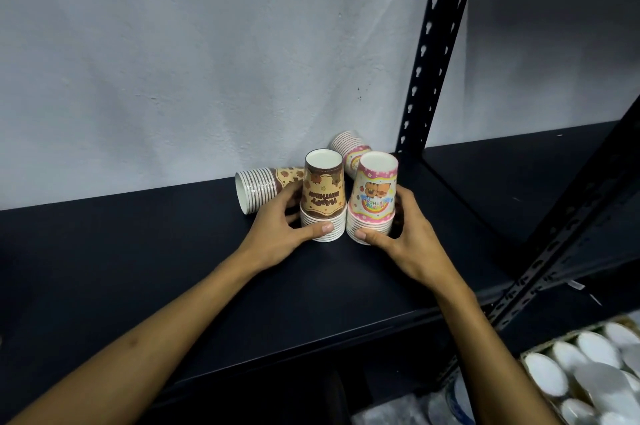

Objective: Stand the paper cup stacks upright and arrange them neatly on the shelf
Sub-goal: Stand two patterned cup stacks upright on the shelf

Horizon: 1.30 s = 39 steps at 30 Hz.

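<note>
Two cup stacks stand mouth-down side by side at the centre of the frame, on a dark shelf [173, 251]. The brown stack [323, 199] is held by the left hand [284, 234], thumb across its lower rims and fingers curled round the far side. The pink stack [374, 199] is held the same way by the right hand [405, 234]. The two stacks are just beside each other, nearly touching.

Both carry cartoon bears and the words "HAPPY BIRTHDAY", upside down.

Behind them two more stacks lie on their sides: a brown lying stack [259, 187] to the left, mouth toward the left, and a pink lying stack [349, 149] behind, against the wall [207, 61].

The wall is pale grey and rough. A black slotted post [433, 54] rises at upper right; another slotted bar [571, 251] crosses the right edge. At lower right a box [526, 355] of white spoon-like things sits on a lower level.
</note>
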Available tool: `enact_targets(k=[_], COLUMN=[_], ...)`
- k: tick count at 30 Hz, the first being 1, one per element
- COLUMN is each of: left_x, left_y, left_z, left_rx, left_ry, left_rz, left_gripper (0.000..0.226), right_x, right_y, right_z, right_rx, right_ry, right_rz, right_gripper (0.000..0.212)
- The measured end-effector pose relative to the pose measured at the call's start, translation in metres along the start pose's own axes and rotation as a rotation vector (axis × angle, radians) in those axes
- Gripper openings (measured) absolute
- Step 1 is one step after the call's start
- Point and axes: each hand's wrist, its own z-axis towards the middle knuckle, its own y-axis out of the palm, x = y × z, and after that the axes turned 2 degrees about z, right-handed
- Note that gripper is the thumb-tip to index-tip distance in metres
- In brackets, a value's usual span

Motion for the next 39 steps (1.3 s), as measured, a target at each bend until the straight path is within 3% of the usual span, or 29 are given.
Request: enact_targets(k=[9, 18, 21, 39], left_x=[0.007, 0.027, 0.035, 0.029], left_y=[0.011, 0.070, 0.090, 0.123], left_z=[-0.004, 0.018, 0.035, 0.053], left_rx=[-0.040, -0.140, -0.136, -0.093], left_ry=[0.000, 0.048, 0.068, 0.016], left_rz=[0.012, 0.041, 0.085, -0.016], left_gripper=[0.088, 0.087, 0.077, 0.079], right_x=[-0.005, 0.013, 0.017, 0.042], right_y=[-0.009, -0.060, -0.073, -0.078], right_z=[-0.019, -0.036, -0.026, -0.015], right_rx=[0.067, 0.164, 0.207, 0.317], right_ry=[-0.021, 0.040, 0.068, 0.033], right_rz=[-0.040, -0.116, -0.117, -0.021], right_gripper=[0.087, 0.080, 0.079, 0.083])
